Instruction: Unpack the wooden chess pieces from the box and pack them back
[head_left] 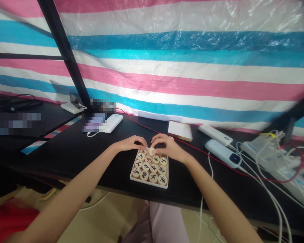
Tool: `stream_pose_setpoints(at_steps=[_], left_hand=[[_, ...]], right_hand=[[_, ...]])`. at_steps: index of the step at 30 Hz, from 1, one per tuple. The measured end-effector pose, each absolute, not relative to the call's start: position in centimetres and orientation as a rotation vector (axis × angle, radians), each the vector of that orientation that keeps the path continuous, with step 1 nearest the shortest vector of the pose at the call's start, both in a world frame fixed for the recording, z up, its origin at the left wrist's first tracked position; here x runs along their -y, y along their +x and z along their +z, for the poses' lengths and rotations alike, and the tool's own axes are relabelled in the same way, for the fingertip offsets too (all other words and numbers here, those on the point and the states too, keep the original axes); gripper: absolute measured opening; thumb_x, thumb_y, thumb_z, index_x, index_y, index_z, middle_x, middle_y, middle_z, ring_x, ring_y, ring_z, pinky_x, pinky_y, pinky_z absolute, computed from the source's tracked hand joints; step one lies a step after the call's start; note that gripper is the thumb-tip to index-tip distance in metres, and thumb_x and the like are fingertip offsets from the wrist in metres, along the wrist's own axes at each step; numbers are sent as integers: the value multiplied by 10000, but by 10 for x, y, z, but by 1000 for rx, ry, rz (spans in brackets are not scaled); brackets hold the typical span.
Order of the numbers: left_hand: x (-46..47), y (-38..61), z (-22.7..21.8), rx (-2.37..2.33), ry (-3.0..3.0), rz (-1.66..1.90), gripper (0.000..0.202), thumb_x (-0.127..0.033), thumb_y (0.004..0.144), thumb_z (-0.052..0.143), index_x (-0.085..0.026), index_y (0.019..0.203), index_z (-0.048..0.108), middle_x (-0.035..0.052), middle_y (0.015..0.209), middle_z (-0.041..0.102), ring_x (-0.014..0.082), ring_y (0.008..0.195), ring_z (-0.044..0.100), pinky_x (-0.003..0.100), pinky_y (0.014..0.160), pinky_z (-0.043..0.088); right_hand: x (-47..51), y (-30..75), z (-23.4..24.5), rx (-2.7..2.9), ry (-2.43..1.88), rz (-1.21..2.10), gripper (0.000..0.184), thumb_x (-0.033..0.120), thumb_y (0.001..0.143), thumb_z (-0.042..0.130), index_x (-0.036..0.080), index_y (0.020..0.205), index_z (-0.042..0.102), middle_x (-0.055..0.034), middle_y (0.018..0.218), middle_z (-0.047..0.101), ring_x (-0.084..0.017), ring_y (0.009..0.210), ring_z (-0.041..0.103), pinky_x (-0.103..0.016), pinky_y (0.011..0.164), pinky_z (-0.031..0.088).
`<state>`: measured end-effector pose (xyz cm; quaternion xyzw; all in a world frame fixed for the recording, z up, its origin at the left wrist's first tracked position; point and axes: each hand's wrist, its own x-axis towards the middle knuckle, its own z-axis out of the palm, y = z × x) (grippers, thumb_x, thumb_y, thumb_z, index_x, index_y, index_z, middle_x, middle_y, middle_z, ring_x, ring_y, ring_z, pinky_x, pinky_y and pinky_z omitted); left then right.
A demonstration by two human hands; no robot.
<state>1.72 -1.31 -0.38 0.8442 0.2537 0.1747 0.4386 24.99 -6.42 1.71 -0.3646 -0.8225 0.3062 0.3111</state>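
A shallow white box (149,183) near the table's front edge holds rows of round cream xiangqi pieces (153,177) with black or red characters. At the box's far side, my right hand (168,147) pinches a xiangqi piece (151,152) between thumb and fingers, tilted above the others. My left hand (132,143) is closed at the far left corner, its thumb and fingertips close to that piece. What lies between the left fingers is hidden. Both hands partly cover the farthest row. Just behind my right hand, a small round whitish thing (171,138) shows.
An open lid-like tray (179,130) lies behind the box. Power banks (223,153) and tangled white cables (266,189) are on the right. A red cable (147,127) crosses the black table (91,158). Another power bank (113,123) is at left; striped sheeting (179,81) hangs behind.
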Motion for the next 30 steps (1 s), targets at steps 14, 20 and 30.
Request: stream_pose_setpoints(at_steps=[14, 20, 30], left_hand=[[14, 17, 1, -621, 2122, 383, 218, -379, 779, 646, -179, 841, 706, 58, 1021, 627, 177, 992, 565, 291, 920, 388], [14, 17, 0, -612, 2112, 393, 212, -369, 781, 647, -172, 837, 704, 60, 1013, 624, 173, 981, 568, 286, 905, 400], [15, 18, 0, -634, 2118, 392, 223, -386, 782, 642, -185, 845, 713, 55, 1023, 632, 179, 990, 568, 291, 916, 394]], right_hand=[[41, 256, -11, 2026, -1216, 601, 229, 70, 698, 635, 149, 913, 641, -24, 836, 592, -85, 604, 541, -250, 643, 472], [40, 262, -9, 2087, -1185, 525, 100, 122, 758, 624, 169, 841, 655, -12, 779, 595, -97, 626, 540, -232, 626, 449], [42, 257, -10, 2078, -1281, 549, 62, 203, 731, 661, 161, 769, 685, -17, 717, 625, -108, 601, 516, -246, 613, 427]])
